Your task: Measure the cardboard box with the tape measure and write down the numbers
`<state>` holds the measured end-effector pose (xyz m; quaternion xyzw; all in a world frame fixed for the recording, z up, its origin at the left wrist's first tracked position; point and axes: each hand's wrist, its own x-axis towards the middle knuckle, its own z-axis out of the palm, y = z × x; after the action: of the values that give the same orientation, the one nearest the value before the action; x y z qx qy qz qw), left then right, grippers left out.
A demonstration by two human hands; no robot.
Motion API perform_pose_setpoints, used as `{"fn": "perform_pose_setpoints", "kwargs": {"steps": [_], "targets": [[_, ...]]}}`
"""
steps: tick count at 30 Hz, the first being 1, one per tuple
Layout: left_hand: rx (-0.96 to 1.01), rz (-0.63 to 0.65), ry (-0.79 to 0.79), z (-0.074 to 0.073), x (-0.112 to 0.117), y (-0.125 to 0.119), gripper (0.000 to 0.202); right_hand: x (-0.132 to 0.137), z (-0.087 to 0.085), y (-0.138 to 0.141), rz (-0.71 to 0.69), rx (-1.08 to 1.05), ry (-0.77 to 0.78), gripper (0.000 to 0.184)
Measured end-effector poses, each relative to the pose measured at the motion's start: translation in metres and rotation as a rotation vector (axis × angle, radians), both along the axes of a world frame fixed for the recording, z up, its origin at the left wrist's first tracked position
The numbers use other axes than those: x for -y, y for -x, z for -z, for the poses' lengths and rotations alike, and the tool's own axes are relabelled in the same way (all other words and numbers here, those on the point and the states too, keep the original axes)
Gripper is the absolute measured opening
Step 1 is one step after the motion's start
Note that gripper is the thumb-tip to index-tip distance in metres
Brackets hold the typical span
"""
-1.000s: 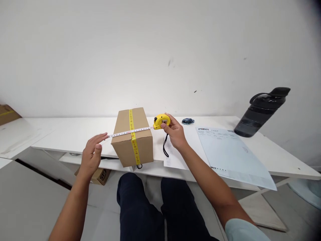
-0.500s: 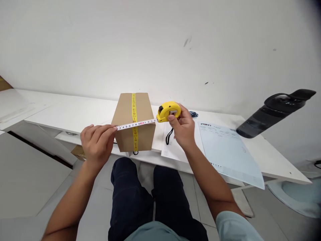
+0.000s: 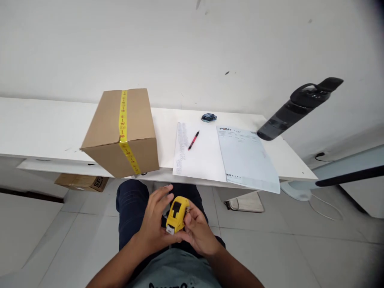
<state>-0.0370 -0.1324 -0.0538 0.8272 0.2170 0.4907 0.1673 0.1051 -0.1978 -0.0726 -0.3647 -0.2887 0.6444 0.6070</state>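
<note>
Over my lap, my right hand (image 3: 198, 228) grips a yellow tape measure (image 3: 177, 213) from its right side. The blade is wound in, with only its white end tab showing at the mouth. My left hand (image 3: 156, 222) is beside the tape measure, its fingers apart and its thumb below the case; whether the thumb touches it, I cannot tell. Beyond my hands, to the left, a cardboard box (image 3: 120, 124) closed with yellow printed tape sits on the white desk (image 3: 54, 128), its front part jutting past the edge.
On the desk right of the box lie a white paper (image 3: 204, 156) with a red-and-black pen (image 3: 193, 140), a printed sheet (image 3: 246, 156) overhanging the edge, and a small dark object (image 3: 209, 117). A dark bottle (image 3: 295, 108) stands at the right. Another carton (image 3: 81, 182) is below the desk.
The tape blade, stretched across the box top between both hands, has been wound in. Both hands have come down to my lap with the tape measure. The view has shifted right.
</note>
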Motion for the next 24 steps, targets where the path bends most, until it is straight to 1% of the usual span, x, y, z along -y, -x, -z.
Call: {"fn": "perform_pose_setpoints", "kwargs": {"steps": [1,2,3,4,5,6,7,9,10,11,12,13,15,16,19,21,22,23,24], "targets": [[0.036,0.080,0.175,0.009,0.002,-0.008,0.083,0.002,0.004,-0.006,-0.007,0.115,-0.046,0.056],[0.084,0.161,0.327,0.017,0.005,-0.015,0.083,0.000,0.005,-0.016,-0.024,0.289,-0.122,0.056],[0.143,0.222,0.437,0.024,0.007,-0.021,0.081,-0.007,0.003,-0.030,-0.039,0.511,-0.215,0.055],[0.196,0.255,0.499,0.029,0.008,-0.026,0.080,-0.019,-0.002,-0.048,-0.058,0.773,-0.321,0.052],[0.222,0.260,0.512,0.034,0.007,-0.029,0.078,-0.036,-0.008,-0.068,-0.044,1.030,-0.415,0.050],[0.209,0.250,0.478,0.038,0.004,-0.031,0.077,-0.057,-0.017,-0.090,-0.018,1.268,-0.456,0.048],[0.154,0.236,0.408,0.040,-0.002,-0.033,0.076,-0.082,-0.026,-0.111,0.020,1.490,-0.438,0.045],[-0.010,0.192,0.228,0.040,-0.021,-0.034,0.075,-0.137,-0.046,-0.148,0.111,1.892,-0.308,0.043],[-0.092,0.169,0.150,0.038,-0.032,-0.034,0.075,-0.164,-0.055,-0.163,0.096,2.063,-0.270,0.049],[-0.158,0.150,0.099,0.034,-0.045,-0.035,0.076,-0.188,-0.062,-0.175,0.029,2.185,-0.273,0.058],[-0.201,0.140,0.081,0.030,-0.058,-0.035,0.076,-0.209,-0.068,-0.185,-0.072,2.251,-0.293,0.062],[-0.221,0.138,0.087,0.025,-0.070,-0.036,0.074,-0.226,-0.071,-0.191,-0.146,2.268,-0.330,0.060],[-0.225,0.156,0.118,0.016,-0.093,-0.037,0.069,-0.246,-0.073,-0.198,-0.227,2.242,-0.414,0.051],[-0.234,0.166,0.127,0.013,-0.102,-0.038,0.066,-0.251,-0.072,-0.198,-0.229,2.215,-0.450,0.045],[-0.301,0.140,0.129,0.013,-0.120,-0.043,0.060,-0.247,-0.064,-0.192,-0.153,2.130,-0.501,0.034],[-0.345,0.084,0.133,0.018,-0.123,-0.048,0.060,-0.241,-0.055,-0.182,-0.054,2.044,-0.498,0.034],[-0.355,0.052,0.139,0.021,-0.123,-0.050,0.061,-0.238,-0.049,-0.175,-0.005,1.972,-0.499,0.034],[-0.364,0.022,0.147,0.024,-0.121,-0.052,0.062,-0.236,-0.043,-0.169,0.046,1.855,-0.497,0.035],[-0.372,-0.002,0.154,0.027,-0.120,-0.054,0.063,-0.236,-0.037,-0.162,0.080,1.693,-0.487,0.037]]}}
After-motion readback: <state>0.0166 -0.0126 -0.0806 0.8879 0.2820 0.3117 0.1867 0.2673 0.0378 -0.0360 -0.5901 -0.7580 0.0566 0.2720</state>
